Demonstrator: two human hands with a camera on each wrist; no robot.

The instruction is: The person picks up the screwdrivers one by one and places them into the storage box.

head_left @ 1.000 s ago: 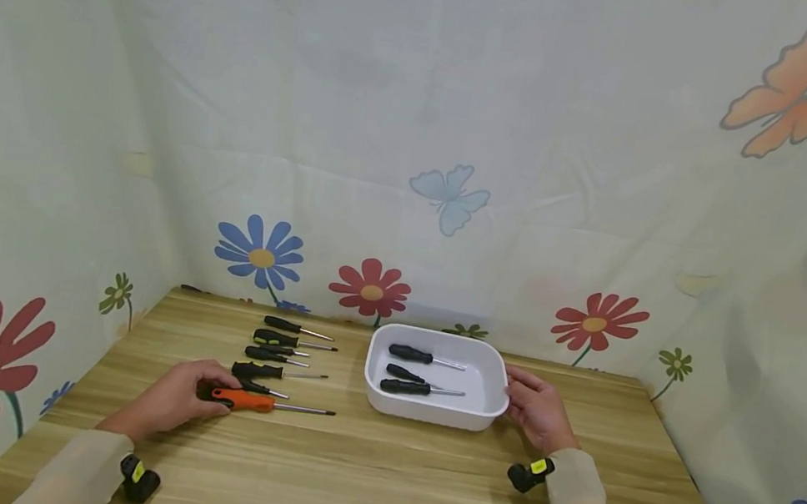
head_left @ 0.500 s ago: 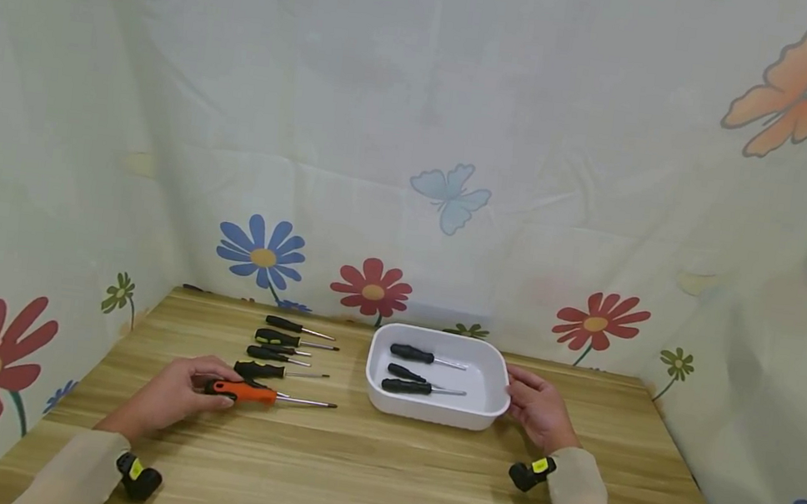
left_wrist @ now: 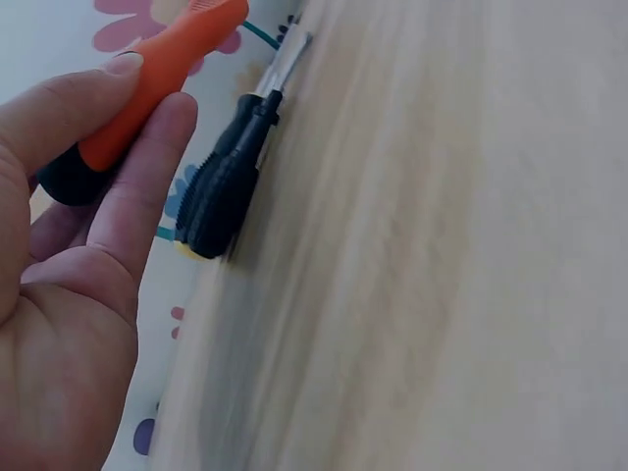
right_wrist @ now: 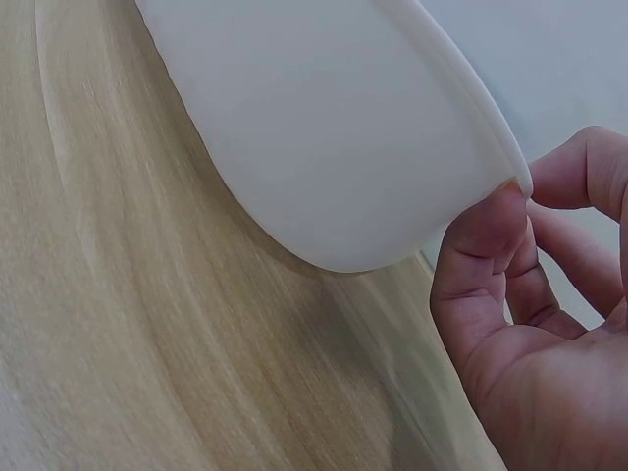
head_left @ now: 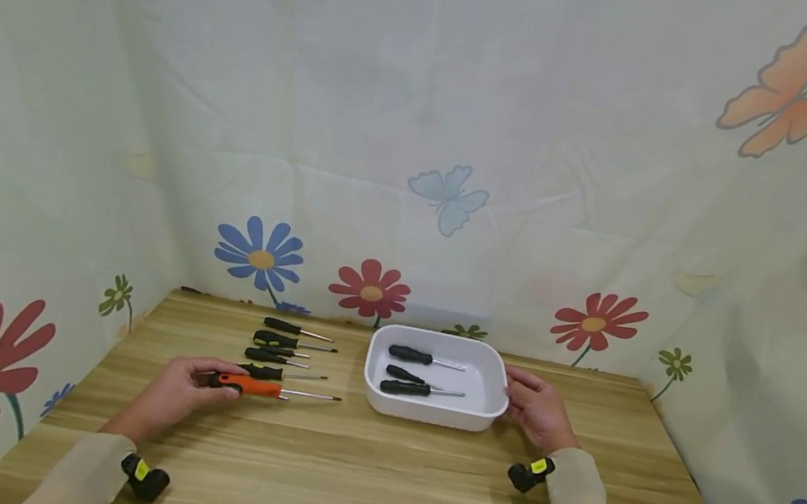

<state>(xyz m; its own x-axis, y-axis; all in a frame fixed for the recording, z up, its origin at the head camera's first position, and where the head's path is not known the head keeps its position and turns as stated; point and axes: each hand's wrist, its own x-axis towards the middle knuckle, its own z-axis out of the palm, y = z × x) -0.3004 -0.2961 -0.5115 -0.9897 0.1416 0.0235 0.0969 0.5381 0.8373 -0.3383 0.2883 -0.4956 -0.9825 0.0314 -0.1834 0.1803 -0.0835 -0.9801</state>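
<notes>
My left hand (head_left: 178, 392) pinches an orange-and-black screwdriver (head_left: 258, 386) by its handle, shaft pointing right. In the left wrist view the orange handle (left_wrist: 162, 74) lies between thumb and fingers, raised off the table. Just beyond it, black-handled screwdrivers (left_wrist: 221, 191) lie on the wood. At the right end of a white plastic box (head_left: 429, 413), my right hand (head_left: 541, 412) pinches the rim, as the right wrist view shows at the box corner (right_wrist: 392, 177). Three black screwdrivers (head_left: 405, 388) rest inside the box, handles to the left.
Several more black-handled screwdrivers (head_left: 277, 340) lie in a loose column on the wooden table (head_left: 375, 484), left of the box. A floral cloth backdrop (head_left: 420, 119) encloses the table at the back and sides.
The orange screwdriver has been lifted off the table and moved slightly away from me by my left hand, now partly covering a black screwdriver behind it. My right hand and the box stay put.
</notes>
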